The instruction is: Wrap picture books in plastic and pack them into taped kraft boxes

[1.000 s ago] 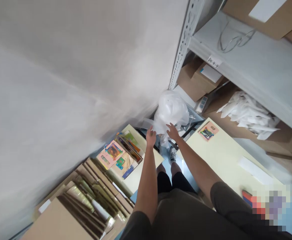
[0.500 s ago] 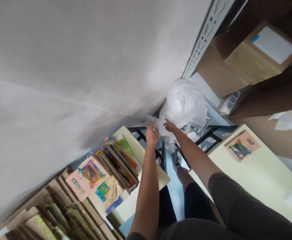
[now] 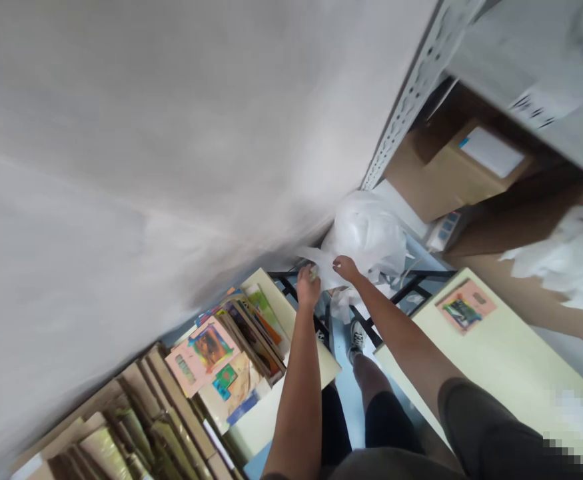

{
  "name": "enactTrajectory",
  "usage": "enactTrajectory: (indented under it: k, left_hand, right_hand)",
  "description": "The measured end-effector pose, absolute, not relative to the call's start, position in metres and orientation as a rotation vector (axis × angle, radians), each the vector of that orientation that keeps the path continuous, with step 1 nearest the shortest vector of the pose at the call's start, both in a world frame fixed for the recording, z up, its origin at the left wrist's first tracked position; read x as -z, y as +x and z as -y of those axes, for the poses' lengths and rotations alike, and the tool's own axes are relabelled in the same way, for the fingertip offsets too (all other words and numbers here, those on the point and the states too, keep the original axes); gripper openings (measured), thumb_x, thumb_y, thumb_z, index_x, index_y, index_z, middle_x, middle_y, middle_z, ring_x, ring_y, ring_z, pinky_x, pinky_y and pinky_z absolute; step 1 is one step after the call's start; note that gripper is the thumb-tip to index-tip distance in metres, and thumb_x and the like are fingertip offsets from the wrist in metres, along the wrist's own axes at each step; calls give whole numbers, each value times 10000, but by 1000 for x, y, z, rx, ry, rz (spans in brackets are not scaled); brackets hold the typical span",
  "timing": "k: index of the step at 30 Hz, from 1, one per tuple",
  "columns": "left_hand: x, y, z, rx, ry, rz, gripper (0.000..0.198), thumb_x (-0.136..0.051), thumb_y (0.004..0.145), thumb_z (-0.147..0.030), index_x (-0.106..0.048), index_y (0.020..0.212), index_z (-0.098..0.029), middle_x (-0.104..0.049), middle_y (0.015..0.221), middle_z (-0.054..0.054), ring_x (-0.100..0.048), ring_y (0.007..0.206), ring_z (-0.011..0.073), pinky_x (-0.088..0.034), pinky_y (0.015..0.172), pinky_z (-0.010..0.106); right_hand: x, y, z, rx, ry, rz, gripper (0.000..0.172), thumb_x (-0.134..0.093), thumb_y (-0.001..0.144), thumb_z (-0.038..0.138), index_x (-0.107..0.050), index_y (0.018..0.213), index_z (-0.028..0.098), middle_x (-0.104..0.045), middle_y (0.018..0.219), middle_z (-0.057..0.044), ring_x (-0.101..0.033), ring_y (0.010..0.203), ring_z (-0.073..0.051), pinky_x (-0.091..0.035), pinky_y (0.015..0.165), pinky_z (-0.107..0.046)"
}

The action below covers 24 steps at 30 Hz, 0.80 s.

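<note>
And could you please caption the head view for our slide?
Left hand and right hand at a bulging white plastic bag.

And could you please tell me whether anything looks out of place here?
Yes: crumpled scraps of thin white material lie outside the bulging, translucent white plastic bag, near the black metal frame, so that spot looks littered; their source is unclear.

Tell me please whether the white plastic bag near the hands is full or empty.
Not empty, it seems: the plastic bag bulges in a rounded mound. Whether it is packed full, or with what, I cannot tell.
</note>
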State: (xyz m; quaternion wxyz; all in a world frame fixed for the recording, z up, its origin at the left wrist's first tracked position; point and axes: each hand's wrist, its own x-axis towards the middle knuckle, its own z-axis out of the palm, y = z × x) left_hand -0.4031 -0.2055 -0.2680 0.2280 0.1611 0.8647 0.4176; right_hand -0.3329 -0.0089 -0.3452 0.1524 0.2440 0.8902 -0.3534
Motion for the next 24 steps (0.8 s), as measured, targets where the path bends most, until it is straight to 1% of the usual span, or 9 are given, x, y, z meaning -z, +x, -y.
enactTrajectory:
  k: [3,5,9,12,15,17,20,22,24]
  left_hand:
    - [228,-402,200,-1128,407,-2395,766,-719,872,-189,-465,1594,-200,-506,1597,199,-476,1507,339,-433,1234,482]
    - [197,-404,196,-1083,422,-2420,919,-780,840,-219,-356,1655,-193,-386,1687,217,-374,1578,356,-384,1264,480]
    - [133,-413,193,-903,510,-2476,1203,-877,767,-305,-147,1718,-206,-138,1786,229,-211,1638,412,-322,1278,528]
    - [91,-420,193,-741,671,-2429,1334,-938,688,-387,-113,1722,-220,-226,1769,223,-157,1640,456,-313,1257,580]
    - [54,-418,189,-657,879,-2254,1387,-978,610,-409,-162,1714,-212,-495,1620,232,-418,1531,451,-404,1184,551]
    - [31,-407,183,-648,989,-2079,1286,-1001,554,-390,-360,1650,-184,-673,1419,208,-613,1350,423,-487,1096,508]
    - [-3,-374,173,-707,1139,-1777,816,-1006,519,-370,-735,1266,-184,-792,1127,134,-725,1128,374,-562,975,455]
    - [-22,-344,169,-825,1146,-1655,589,-993,549,-389,-791,1071,-206,-808,1062,107,-741,1062,341,-585,939,433]
    - [-37,-315,167,-996,1007,-1579,546,-969,605,-415,-788,1073,-200,-813,1083,112,-751,1046,318,-598,933,422]
  right_hand:
    - [268,-311,12,1077,759,-2704,543,-647,883,114,-675,1422,169,-780,1068,-85,-677,1068,-251,-534,1018,-383]
    - [218,-293,18,1076,751,-2792,573,-639,880,100,-660,1450,159,-772,1060,-96,-653,1089,-260,-536,1015,-389]
    - [130,-253,33,1020,564,-2969,336,-620,883,72,-818,1132,182,-760,988,-107,-621,1066,-281,-539,996,-430]
    - [73,-219,44,900,544,-3091,249,-629,897,72,-838,952,195,-742,933,-112,-606,1049,-290,-540,953,-437]
    - [30,-184,59,736,665,-3168,252,-635,890,62,-838,919,209,-726,920,-110,-591,1126,-310,-516,1017,-477]
    - [9,-161,69,646,768,-3205,323,-604,889,44,-837,1029,219,-710,923,-102,-597,1126,-307,-473,1108,-529]
    - [-12,-125,79,583,944,-3249,569,-518,890,16,-714,1385,216,-689,999,-96,-624,1056,-280,-426,1188,-576]
    - [-19,-101,83,580,1050,-3272,684,-496,888,18,-583,1537,215,-677,1053,-101,-635,1045,-278,-442,1181,-582]
    - [-25,-80,85,595,1175,-3282,726,-500,890,30,-515,1590,221,-671,1091,-111,-640,1064,-288,-499,1123,-556]
